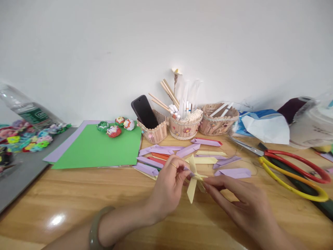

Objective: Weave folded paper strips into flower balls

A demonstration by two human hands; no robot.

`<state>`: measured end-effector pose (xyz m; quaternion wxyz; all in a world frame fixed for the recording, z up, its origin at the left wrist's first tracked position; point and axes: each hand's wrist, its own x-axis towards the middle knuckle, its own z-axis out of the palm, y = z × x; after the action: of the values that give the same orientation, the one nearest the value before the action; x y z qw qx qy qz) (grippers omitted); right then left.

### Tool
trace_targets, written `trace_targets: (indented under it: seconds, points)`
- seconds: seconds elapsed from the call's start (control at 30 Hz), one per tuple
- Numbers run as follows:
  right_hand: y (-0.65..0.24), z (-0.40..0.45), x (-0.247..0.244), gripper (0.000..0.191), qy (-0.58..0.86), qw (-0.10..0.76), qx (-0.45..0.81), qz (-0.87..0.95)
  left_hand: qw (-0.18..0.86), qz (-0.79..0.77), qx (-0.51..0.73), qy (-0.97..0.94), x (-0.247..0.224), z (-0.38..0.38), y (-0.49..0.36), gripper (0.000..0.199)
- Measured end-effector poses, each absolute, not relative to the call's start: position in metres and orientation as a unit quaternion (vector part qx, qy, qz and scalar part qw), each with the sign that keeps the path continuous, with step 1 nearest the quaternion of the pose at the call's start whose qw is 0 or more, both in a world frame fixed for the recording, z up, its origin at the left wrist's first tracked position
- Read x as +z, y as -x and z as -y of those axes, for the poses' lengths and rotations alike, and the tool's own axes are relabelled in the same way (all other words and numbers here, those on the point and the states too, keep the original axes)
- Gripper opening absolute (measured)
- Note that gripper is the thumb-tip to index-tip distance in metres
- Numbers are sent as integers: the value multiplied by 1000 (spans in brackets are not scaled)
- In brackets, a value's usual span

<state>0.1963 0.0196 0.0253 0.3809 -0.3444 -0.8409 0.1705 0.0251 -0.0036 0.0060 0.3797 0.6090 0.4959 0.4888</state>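
A pale yellow folded-paper cross is held up between my two hands, its strips pointing out in several directions. My left hand is closed in a pinch at its left side, where a bit of purple paper shows by the fingertips. With thumb and fingers, my right hand pinches the right end of the yellow paper. Just behind, several folded purple paper strips lie on the wooden table, mixed with yellow strips and red ones. The fingertips partly hide how the held strips cross.
Red-and-yellow-handled scissors lie at right. Green paper with several small paper flowers is at left. Behind stand decorated baskets, one holding a phone. A bottle and colourful crafts rest far left.
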Motion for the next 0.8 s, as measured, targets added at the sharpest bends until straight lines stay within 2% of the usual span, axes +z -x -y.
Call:
trace_targets:
  seconds: [0.27, 0.33, 0.43, 0.57, 0.67, 0.8]
  points:
    - [-204, -19, 29, 8, 350, 397, 204, 824, 421, -466, 505, -592, 7, -1, -22, 8]
    - [-208, -21, 30, 7, 388, 408, 241, 790, 463, -431, 520, -575, 6, -3, -21, 8]
    - [-208, -27, 30, 17, 456, 413, 310, 725, 534, -373, 520, -553, 5, -4, -20, 8]
    - [-199, -36, 32, 28, 471, 346, 419, 695, 591, -318, 516, -532, 7, -6, -20, 11]
    - [-195, -37, 33, 28, 428, 283, 520, 683, 621, -306, 500, -520, 10, -6, -20, 12]
    - [-195, -33, 32, 24, 425, 289, 524, 679, 638, -307, 483, -515, 12, -5, -21, 15]
